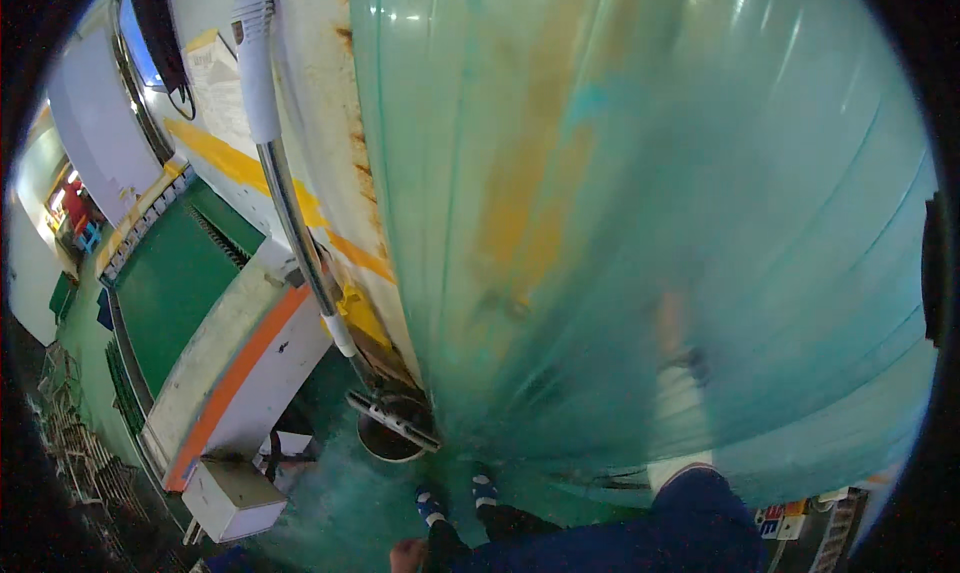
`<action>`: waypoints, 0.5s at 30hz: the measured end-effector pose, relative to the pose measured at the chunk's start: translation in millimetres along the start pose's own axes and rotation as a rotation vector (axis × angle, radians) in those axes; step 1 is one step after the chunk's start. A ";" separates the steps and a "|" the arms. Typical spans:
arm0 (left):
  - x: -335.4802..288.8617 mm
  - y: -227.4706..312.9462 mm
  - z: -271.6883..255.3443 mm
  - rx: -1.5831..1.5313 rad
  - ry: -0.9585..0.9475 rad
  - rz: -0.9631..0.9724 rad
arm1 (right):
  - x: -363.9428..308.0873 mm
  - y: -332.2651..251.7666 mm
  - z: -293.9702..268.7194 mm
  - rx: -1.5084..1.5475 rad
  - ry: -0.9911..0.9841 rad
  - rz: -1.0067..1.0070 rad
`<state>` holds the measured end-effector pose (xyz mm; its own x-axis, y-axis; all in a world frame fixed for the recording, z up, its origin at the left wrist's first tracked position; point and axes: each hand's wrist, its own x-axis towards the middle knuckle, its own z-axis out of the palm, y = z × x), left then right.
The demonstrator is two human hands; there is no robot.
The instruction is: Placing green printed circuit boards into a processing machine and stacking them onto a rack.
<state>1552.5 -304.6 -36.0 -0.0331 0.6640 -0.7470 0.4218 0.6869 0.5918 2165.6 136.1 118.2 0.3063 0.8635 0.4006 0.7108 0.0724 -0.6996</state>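
Note:
A wide translucent green plastic strip curtain [600,173] hangs in front of me. My right arm reaches into it, and my right hand [671,318] shows only as a blur through the plastic, so its fingers cannot be made out. Low at the bottom edge, beside my leg, is my left hand [408,555]. Just part of it is in view, its fingers are unclear and nothing is seen in it. Left of the curtain leans a long-handled floor tool [288,203] with a pale grip, a metal pole and a flat bar head, over a dark round basin [390,443].
A rust-edged white wall panel [320,73] borders the curtain. To the left stand a green-topped conveyor [185,273] with an orange-striped side and a white box [235,498]. My shoes [430,503] are on the wet-looking green floor. Far left is a person in red [75,205].

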 end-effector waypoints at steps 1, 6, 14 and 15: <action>-2.1 -7.7 4.0 -0.068 0.001 -0.010 | -5.9 -1.1 1.5 -0.004 -0.003 0.004; -4.0 -31.1 21.2 -0.347 -0.042 -0.041 | -52.2 1.8 -6.0 -0.045 -0.006 0.053; -48.0 -49.1 13.2 -0.717 0.054 -0.214 | -122.1 -17.4 1.5 -0.073 0.033 0.072; -49.3 -71.7 16.6 -0.730 0.050 -0.171 | -130.9 -21.0 4.0 -0.080 0.039 0.070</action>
<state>1539.0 -391.5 -46.6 -0.0928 0.5314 -0.8420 -0.3008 0.7912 0.5325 2108.0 23.6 78.1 0.3803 0.8450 0.3758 0.7348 -0.0293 -0.6777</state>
